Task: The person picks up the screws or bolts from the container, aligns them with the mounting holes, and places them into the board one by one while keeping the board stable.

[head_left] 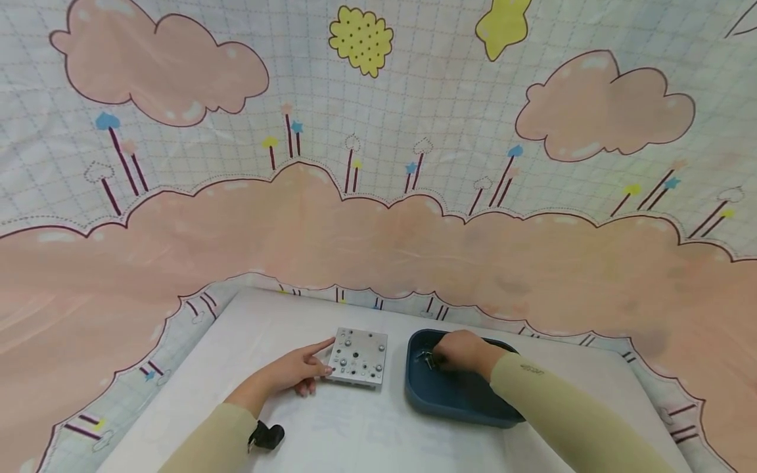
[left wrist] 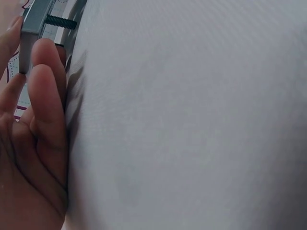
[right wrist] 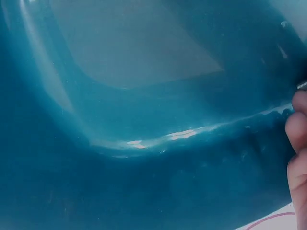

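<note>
My left hand [head_left: 296,371] is at the left side of a square silver metal plate [head_left: 369,361] with several holes and screws. Its index finger is stretched out to the far left corner, and the thumb touches the near left part. In the left wrist view, fingertips touch the side of the plate [left wrist: 34,21], and a threaded screw [left wrist: 61,22] sticks out from it. My right hand [head_left: 464,351] reaches into a dark blue tray [head_left: 434,406], its fingers curled beside small metal screws [head_left: 427,358]. A threaded metal tip [right wrist: 302,86] shows by those fingers; whether they grip it is hidden.
A white cloth covers the table [head_left: 331,437], with the plate left of the tray. A black device [head_left: 267,435] sits by the left sleeve. Behind the table hangs a patterned curtain [head_left: 378,243]. The tray's raised wall surrounds the right hand.
</note>
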Available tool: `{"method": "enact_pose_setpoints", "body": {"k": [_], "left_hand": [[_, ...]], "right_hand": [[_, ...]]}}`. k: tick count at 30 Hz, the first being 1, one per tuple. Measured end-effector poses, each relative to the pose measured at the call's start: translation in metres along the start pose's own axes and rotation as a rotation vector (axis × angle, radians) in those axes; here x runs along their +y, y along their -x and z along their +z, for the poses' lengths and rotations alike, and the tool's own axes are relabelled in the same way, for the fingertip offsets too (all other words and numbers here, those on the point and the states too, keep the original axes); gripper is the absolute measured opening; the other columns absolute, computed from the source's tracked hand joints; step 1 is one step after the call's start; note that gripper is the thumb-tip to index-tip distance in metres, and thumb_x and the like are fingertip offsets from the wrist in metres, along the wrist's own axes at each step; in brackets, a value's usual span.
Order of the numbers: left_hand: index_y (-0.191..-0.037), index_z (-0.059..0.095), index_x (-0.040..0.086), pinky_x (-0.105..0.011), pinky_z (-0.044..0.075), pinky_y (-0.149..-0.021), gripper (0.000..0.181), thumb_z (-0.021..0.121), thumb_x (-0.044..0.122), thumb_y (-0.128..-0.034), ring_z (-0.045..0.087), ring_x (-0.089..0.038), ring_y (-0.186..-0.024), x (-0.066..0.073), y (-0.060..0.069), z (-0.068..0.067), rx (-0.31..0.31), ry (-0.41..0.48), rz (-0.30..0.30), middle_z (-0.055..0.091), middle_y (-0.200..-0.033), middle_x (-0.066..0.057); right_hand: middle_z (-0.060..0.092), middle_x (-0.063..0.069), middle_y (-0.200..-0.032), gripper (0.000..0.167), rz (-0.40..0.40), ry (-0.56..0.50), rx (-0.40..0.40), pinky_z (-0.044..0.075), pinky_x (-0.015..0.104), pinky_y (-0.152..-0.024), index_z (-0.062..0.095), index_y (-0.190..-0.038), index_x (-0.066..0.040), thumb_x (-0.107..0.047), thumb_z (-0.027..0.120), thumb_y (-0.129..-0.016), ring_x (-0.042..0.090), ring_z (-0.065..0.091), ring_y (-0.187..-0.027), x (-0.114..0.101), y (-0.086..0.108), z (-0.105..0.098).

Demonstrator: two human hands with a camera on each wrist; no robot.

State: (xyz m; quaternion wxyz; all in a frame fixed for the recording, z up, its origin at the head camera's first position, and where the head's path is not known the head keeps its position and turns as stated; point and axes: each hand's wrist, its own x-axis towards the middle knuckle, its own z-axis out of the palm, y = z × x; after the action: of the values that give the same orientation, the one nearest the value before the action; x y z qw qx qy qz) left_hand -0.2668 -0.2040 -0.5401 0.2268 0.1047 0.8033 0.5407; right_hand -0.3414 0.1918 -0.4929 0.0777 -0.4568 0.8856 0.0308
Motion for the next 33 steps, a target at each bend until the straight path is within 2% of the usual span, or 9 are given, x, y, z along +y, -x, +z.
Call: {"method": "enact_pose_setpoints", "body": {"k": [10, 15, 19, 24, 33], "left_hand": [[-0.159, 0.026, 0.022, -0.028, 0.050, -0.050, 0.080, 0.071, 0.033, -0.0931, 0.055, -0.012, -0.052, 0.000, -0.002, 0.001, 0.011, -0.003, -0.006, 0.065, -0.085, -0.009], [-0.159, 0.027, 0.023, -0.028, 0.050, -0.049, 0.080, 0.071, 0.032, -0.0931, 0.055, -0.013, -0.051, -0.001, -0.003, 0.002, 0.016, -0.001, -0.010, 0.065, -0.085, -0.009], [-0.159, 0.026, 0.023, -0.028, 0.049, -0.048, 0.079, 0.070, 0.031, -0.0935, 0.054, -0.013, -0.051, -0.001, -0.002, 0.002, 0.018, 0.012, -0.009, 0.065, -0.085, -0.009], [-0.159, 0.026, 0.022, -0.027, 0.049, -0.049, 0.079, 0.070, 0.032, -0.0940, 0.053, -0.012, -0.052, 0.001, 0.000, 0.002, 0.016, 0.012, -0.016, 0.064, -0.085, -0.009], [-0.159, 0.026, 0.022, -0.027, 0.049, -0.050, 0.079, 0.069, 0.034, -0.0939, 0.052, -0.012, -0.051, 0.000, 0.000, 0.001, 0.013, 0.003, -0.008, 0.064, -0.084, -0.009]], "right_hand": [[0.062, -0.010, -0.075, 0.005, 0.036, -0.036, -0.006, 0.052, 0.029, -0.065, 0.075, -0.086, -0.016, -0.018, 0.079, -0.084, 0.006, 0.053, -0.065, -0.003, 0.004, -0.006], [0.066, -0.010, -0.081, 0.007, 0.068, -0.103, 0.015, 0.053, 0.030, -0.071, 0.077, -0.091, -0.015, -0.018, 0.076, -0.085, 0.005, 0.056, -0.071, -0.002, 0.009, -0.009], [0.067, -0.011, -0.084, 0.008, 0.121, -0.174, 0.026, 0.054, 0.031, -0.073, 0.077, -0.093, -0.016, -0.020, 0.076, -0.086, 0.004, 0.057, -0.074, -0.001, 0.014, -0.013], [0.068, -0.012, -0.086, 0.010, 0.186, -0.210, 0.054, 0.053, 0.033, -0.075, 0.078, -0.094, -0.016, -0.022, 0.076, -0.086, 0.005, 0.058, -0.076, -0.002, 0.025, -0.019], [0.069, -0.012, -0.087, 0.011, 0.198, -0.312, 0.115, 0.054, 0.033, -0.076, 0.078, -0.097, -0.015, -0.023, 0.074, -0.089, 0.004, 0.058, -0.078, -0.008, 0.036, -0.031]]}}
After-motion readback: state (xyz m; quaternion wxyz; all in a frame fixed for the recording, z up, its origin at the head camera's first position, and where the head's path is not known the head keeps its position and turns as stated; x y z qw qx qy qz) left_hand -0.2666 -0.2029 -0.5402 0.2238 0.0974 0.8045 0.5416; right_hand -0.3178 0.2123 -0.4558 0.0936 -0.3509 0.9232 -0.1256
